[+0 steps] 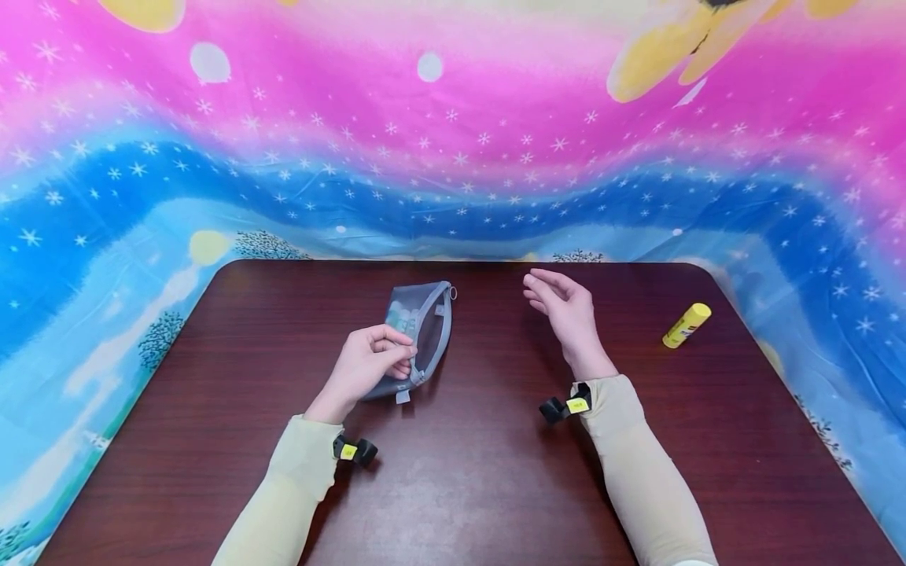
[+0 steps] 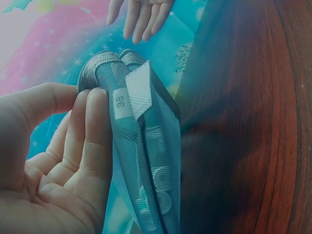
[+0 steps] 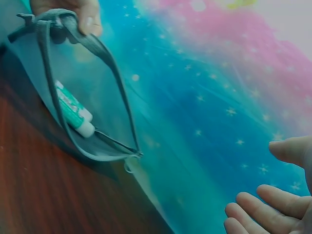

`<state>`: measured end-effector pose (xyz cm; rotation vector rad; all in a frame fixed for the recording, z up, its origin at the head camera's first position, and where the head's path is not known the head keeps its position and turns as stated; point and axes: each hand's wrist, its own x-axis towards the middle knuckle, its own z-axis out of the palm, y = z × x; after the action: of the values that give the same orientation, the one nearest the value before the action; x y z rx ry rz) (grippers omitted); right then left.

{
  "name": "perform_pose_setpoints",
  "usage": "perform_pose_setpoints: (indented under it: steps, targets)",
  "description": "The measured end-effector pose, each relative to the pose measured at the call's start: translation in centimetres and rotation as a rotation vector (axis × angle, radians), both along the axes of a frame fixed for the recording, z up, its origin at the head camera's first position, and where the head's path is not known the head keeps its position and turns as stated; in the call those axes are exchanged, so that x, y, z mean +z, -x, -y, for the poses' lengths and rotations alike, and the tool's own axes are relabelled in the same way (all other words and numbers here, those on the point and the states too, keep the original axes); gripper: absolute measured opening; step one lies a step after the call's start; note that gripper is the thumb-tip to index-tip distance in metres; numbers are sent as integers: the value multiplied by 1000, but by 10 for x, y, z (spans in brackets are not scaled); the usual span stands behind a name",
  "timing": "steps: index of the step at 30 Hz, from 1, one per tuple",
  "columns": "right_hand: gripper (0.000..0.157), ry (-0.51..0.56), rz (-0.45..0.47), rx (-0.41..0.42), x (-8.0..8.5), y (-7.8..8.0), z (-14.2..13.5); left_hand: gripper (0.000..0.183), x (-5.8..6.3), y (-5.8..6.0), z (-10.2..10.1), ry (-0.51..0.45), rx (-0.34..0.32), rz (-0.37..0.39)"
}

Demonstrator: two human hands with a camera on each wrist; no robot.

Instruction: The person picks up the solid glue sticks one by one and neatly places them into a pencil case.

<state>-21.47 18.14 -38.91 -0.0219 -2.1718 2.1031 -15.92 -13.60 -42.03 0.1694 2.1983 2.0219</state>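
My left hand pinches the rim of a grey mesh zipper pouch between thumb and fingers. The pouch's mouth gapes toward the right, and a ring pull hangs at its far corner. Inside, the right wrist view shows small green-and-white tubes with white caps. A white fabric tab sticks out at the near end, beside a label reading 38. To the right of the pouch, my right hand is held above the table with relaxed fingers and nothing in them.
A yellow glue stick is on the right part of the dark brown table. Behind the table hangs a pink and blue printed cloth. Each wrist wears a small black camera, the left one close above the table.
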Motion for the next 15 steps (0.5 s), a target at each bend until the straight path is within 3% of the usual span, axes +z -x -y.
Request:
perform_pose_setpoints:
  steps: [15]
  targets:
    - [48, 83, -14, -50, 9, 1, -16, 20, -1, 0, 0, 8, -6, 4]
